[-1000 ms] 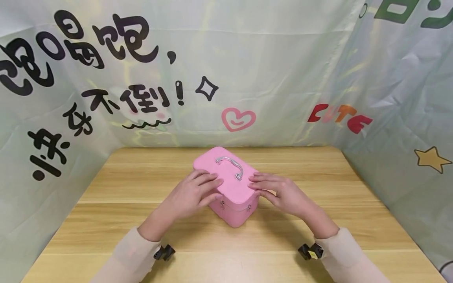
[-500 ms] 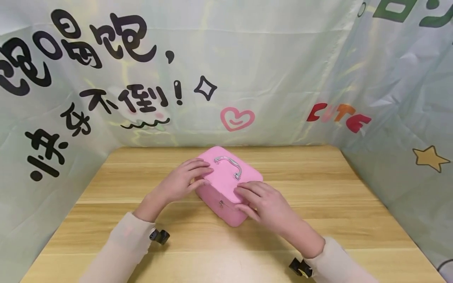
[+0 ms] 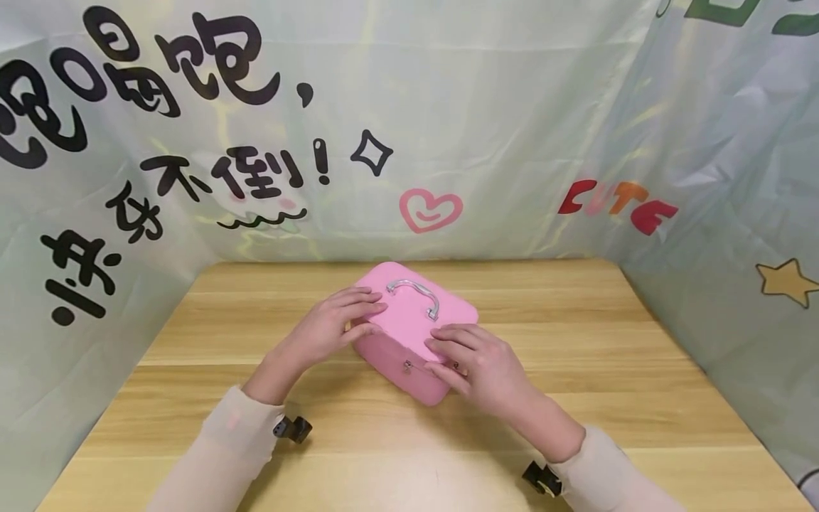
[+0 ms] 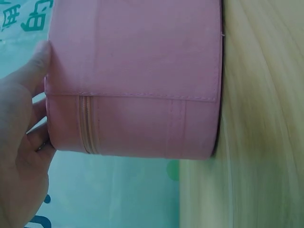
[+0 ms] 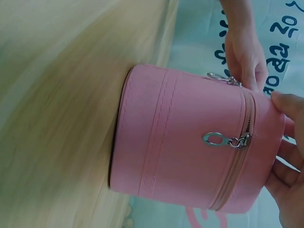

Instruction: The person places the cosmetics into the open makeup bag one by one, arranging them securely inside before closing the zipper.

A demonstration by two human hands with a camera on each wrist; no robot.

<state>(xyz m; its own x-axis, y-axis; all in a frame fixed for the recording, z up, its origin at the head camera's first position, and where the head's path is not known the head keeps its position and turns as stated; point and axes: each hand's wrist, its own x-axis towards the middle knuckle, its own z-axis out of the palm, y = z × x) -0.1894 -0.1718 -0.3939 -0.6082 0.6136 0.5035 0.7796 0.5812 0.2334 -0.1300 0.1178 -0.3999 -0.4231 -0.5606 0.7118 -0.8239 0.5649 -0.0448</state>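
A pink zippered case [image 3: 404, 323] stands at an angle on the wooden table, lid down all round, with a silver handle [image 3: 419, 287] on top. My left hand [image 3: 323, 326] rests on its left edge, fingertips on the lid and thumb against the side. At the near right corner, my right hand [image 3: 481, 364] lays its fingers over the lid while the thumb touches the side just below. In the right wrist view, one zipper pull [image 5: 217, 138] hangs from the zip on the end face, and a second pull [image 5: 219, 77] shows near the other hand.
The wooden table [image 3: 614, 398] extends around the case on every side. Behind it hangs a pale printed cloth [image 3: 499, 128] with lettering, a heart and a star. A small black device [image 3: 293, 429] sits at the left cuff, another [image 3: 542, 478] at the right cuff.
My right hand has shifted from the case's right side to its near corner. My left hand has slid a little left and back along the lid. The case has turned only slightly.
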